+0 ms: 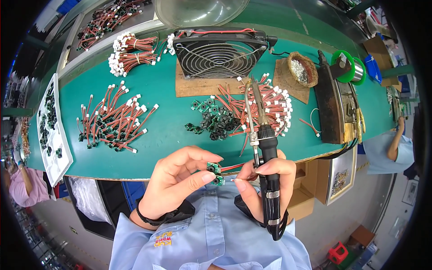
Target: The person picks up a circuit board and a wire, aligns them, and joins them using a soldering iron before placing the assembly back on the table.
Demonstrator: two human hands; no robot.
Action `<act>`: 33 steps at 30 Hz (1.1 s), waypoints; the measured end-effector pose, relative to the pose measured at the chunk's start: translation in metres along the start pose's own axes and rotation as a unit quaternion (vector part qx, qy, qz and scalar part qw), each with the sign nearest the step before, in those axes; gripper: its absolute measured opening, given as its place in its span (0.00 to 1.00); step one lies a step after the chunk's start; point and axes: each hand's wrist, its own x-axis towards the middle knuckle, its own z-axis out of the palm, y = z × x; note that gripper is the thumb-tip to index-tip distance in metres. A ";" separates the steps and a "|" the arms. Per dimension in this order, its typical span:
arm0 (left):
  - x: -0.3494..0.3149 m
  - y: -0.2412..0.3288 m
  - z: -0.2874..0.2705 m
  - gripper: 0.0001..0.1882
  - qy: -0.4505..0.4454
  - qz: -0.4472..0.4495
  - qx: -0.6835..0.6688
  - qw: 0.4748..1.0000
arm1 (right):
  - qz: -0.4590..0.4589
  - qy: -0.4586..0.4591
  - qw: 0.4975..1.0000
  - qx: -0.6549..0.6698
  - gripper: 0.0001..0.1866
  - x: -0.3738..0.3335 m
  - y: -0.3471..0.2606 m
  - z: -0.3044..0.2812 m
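Observation:
My left hand (173,177) pinches a small green circuit board (215,169) with a black round part between thumb and fingertips, in front of my chest near the table's front edge. Red wires (231,167) run from the board to my right hand (284,168), whose thumb and finger close near them. That same hand grips a black soldering iron (269,146), tip pointing up and away, with a thin metal tube alongside it. Beyond the hands lies a pile of loose circuit boards (220,120), next to many red-and-black wires with white connectors (282,105).
Finished-looking wired boards (112,119) lie left on the green table (168,121), beside a white tray (63,155). A black fan (220,56) stands at the back, bundled wires (135,42) left of it. Rightward are a bowl (302,69), a solder spool (348,67) and a black box (329,105).

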 end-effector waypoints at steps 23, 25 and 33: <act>0.014 -0.029 -0.003 0.12 -0.074 0.043 -0.244 0.966 | -0.032 -0.063 0.997 -0.005 0.23 0.008 -0.016 0.011; 0.015 -0.031 -0.003 0.12 -0.068 0.041 -0.249 0.965 | -0.043 -0.058 0.997 -0.010 0.23 0.009 -0.016 0.012; 0.015 -0.033 -0.003 0.11 -0.055 0.047 -0.238 0.969 | -0.084 -0.033 0.996 -0.016 0.22 0.012 -0.014 0.017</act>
